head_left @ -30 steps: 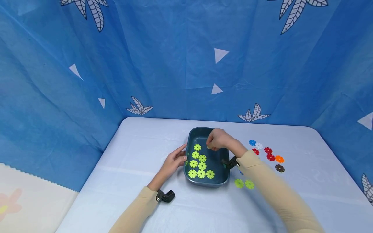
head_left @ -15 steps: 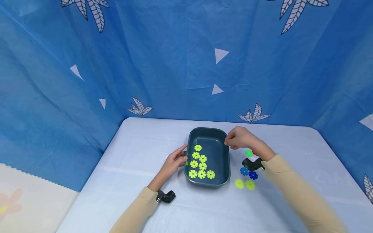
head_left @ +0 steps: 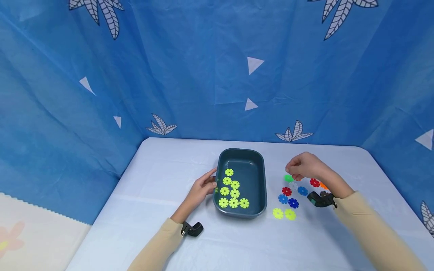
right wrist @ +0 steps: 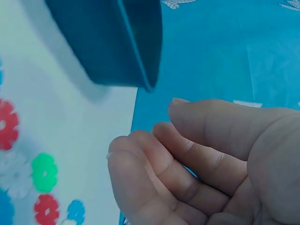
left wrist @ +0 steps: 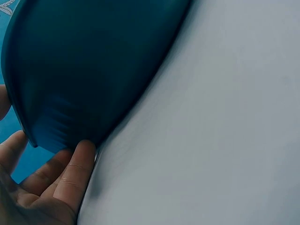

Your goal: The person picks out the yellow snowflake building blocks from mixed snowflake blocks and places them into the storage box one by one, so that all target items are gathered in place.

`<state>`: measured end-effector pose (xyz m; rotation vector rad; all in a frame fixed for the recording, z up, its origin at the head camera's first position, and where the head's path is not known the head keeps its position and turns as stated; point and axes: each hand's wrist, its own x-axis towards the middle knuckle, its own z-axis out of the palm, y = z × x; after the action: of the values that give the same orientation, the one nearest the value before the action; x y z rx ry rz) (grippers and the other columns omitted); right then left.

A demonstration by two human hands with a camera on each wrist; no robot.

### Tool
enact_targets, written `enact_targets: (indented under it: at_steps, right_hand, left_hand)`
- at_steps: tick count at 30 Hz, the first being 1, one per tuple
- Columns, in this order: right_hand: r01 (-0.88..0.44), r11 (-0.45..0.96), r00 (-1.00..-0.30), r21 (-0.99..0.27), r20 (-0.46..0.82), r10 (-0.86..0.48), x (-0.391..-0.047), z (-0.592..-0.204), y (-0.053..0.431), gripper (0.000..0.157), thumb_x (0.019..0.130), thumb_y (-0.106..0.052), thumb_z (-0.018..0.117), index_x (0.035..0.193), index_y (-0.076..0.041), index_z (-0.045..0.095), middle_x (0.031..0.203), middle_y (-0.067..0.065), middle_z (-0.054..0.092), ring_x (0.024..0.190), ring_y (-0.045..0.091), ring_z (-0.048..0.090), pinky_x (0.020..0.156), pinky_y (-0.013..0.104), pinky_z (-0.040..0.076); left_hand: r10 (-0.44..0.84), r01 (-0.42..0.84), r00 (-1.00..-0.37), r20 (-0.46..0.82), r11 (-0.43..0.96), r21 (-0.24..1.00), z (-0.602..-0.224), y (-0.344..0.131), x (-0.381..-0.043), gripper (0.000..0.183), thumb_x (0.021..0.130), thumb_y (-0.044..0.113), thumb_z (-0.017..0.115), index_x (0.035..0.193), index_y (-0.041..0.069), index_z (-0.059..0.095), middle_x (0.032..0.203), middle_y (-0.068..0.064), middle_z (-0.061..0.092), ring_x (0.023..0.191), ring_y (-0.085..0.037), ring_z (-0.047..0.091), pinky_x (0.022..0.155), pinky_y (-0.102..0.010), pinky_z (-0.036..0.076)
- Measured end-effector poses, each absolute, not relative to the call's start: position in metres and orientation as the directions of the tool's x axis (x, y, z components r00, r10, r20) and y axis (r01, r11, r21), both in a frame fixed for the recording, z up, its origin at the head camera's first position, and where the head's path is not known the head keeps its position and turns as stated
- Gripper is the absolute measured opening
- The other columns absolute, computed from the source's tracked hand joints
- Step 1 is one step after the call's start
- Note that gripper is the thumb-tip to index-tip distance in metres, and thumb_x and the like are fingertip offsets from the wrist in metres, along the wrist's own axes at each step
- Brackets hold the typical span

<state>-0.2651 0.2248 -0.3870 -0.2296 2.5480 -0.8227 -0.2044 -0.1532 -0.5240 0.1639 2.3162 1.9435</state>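
Note:
A dark teal plastic bin [head_left: 240, 215] stands mid-table with several yellow-green snowflake discs [head_left: 234, 203] lying on its floor, mostly toward the left and front. My left hand [head_left: 200, 190] touches the outside of the bin's left wall, fingers fairly straight; the left wrist view shows fingertips [left wrist: 84, 150] against that wall. To the right of the bin, my right hand [head_left: 306, 165] is above the table over loose discs, among them a bright green disc [head_left: 288, 178]. In the right wrist view its fingers [right wrist: 133, 180] are loosely bent, thumb apart from them, holding nothing.
Right of the bin, two yellow-green discs [head_left: 284, 214] lie near the front. Beyond them are a dark blue disc [head_left: 293, 203], a red disc [head_left: 286, 191], a white disc [head_left: 293, 186] and others partly behind the right forearm. A blue curtain [head_left: 217, 75] hangs behind the table.
My right hand has moved from inside the bin, past its right rim, to above the loose discs. My left hand and the bin have stayed in place.

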Motion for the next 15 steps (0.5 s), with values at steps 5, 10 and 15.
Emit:
enact_targets:
  at_steps: [5, 10, 15]
  right_hand:
    - [0.004, 0.809, -0.888, -0.587, -0.374, -0.267, -0.251, -0.396, 0.244, 0.033, 0.096, -0.019, 0.068, 0.116, 0.008, 0.069, 0.098, 0.020, 0.073, 0.076, 0.017, 0.066, 0.074, 0.034, 0.065]
    - [0.049, 0.806, -0.898, -0.590, -0.380, -0.223, -0.236, -0.410, 0.262, 0.033, 0.095, -0.019, 0.070, 0.114, 0.008, 0.069, 0.095, 0.017, 0.072, 0.076, 0.017, 0.064, 0.071, 0.032, 0.065]
    - [0.082, 0.782, -0.903, -0.618, -0.378, -0.204, -0.221, -0.426, 0.277, 0.038, 0.093, -0.020, 0.072, 0.117, 0.010, 0.067, 0.095, 0.014, 0.072, 0.077, 0.017, 0.065, 0.073, 0.033, 0.065]
  left_hand:
    - [0.157, 0.007, -0.987, -0.020, 0.167, 0.986, -0.524, -0.153, -0.204, 0.058, 0.100, 0.018, 0.059, 0.156, 0.021, 0.043, 0.143, -0.022, 0.058, 0.125, -0.035, 0.063, 0.094, -0.038, 0.063]
    - [0.150, -0.003, -0.988, -0.029, 0.175, 0.985, -0.524, -0.153, -0.204, 0.058, 0.100, 0.019, 0.059, 0.156, 0.022, 0.044, 0.143, -0.021, 0.059, 0.125, -0.035, 0.063, 0.093, -0.037, 0.063]
    - [0.146, -0.001, -0.989, -0.028, 0.180, 0.984, -0.523, -0.153, -0.204, 0.058, 0.100, 0.019, 0.058, 0.156, 0.023, 0.044, 0.142, -0.020, 0.060, 0.124, -0.034, 0.064, 0.093, -0.037, 0.063]
